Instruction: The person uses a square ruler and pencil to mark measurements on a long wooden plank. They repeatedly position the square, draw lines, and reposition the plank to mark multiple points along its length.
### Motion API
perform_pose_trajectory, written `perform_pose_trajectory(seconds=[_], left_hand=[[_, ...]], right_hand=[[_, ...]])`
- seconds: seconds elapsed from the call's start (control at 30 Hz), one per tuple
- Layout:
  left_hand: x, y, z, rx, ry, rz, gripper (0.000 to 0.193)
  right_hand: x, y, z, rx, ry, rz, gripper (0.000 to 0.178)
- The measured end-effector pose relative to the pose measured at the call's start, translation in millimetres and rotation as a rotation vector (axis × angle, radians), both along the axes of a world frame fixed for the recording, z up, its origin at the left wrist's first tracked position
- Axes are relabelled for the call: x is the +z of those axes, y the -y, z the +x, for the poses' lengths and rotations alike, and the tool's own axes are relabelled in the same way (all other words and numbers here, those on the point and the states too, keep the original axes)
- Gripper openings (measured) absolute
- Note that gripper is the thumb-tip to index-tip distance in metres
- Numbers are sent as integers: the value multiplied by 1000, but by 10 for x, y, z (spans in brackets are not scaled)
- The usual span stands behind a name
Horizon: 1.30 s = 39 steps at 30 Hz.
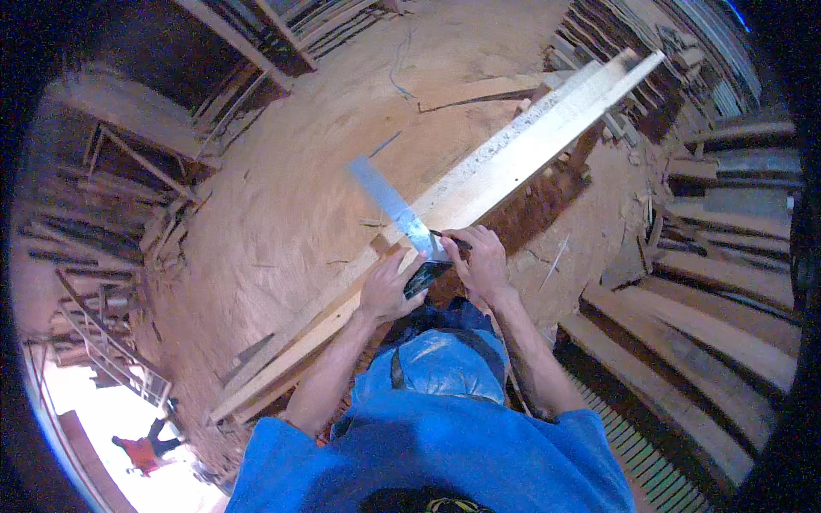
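Observation:
A long pale timber board [513, 178] runs diagonally from the lower left to the upper right in front of me. Across it lies a carpenter's square [386, 195], its metal blade pointing away to the upper left and its dark stock against the board's near edge. My left hand [386, 289] is closed on the square at its stock. In my right hand [482, 263] is a thin dark marking tool, probably a pencil [440, 233], with its tip beside the blade. The right thumb rests near the square's corner.
Stacked planks [718, 295] fill the right side, with more lumber [599, 51] at the upper right. Timber racks [128, 162] stand at the left. Sawdust covers the floor [282, 188]. A person in orange [141, 453] is outside, lower left.

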<state>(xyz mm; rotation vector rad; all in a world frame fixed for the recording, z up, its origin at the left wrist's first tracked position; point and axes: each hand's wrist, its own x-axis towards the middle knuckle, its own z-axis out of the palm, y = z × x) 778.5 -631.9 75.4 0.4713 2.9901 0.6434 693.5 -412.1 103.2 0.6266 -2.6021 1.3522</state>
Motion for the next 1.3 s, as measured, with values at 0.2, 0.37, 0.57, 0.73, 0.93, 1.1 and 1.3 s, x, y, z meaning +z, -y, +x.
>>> perform_pose_trajectory(seconds=[0.2, 0.37, 0.57, 0.73, 0.93, 1.1, 1.3], left_hand=[[-7, -14, 56, 7, -41, -13, 81], [-43, -5, 46, -1, -53, -28, 83], [2, 2, 68, 22, -23, -19, 81], [87, -239, 78, 141, 32, -78, 71], [48, -664, 214, 488, -116, -121, 40], [93, -636, 317, 948, -197, 465, 26], [16, -295, 861, 1236, -454, 1407, 32]], right_hand=[[225, -199, -41, 43, 84, 110, 17], [-60, -11, -130, 15, 39, -45, 18], [4, -287, -40, 61, 51, 211, 18], [-323, -646, 37, 16, 243, -1, 26], [-371, -912, 155, -138, 503, -97, 30], [-621, -1101, 172, -191, 431, -118, 35], [-598, -1012, 82, -234, 471, -124, 38]])
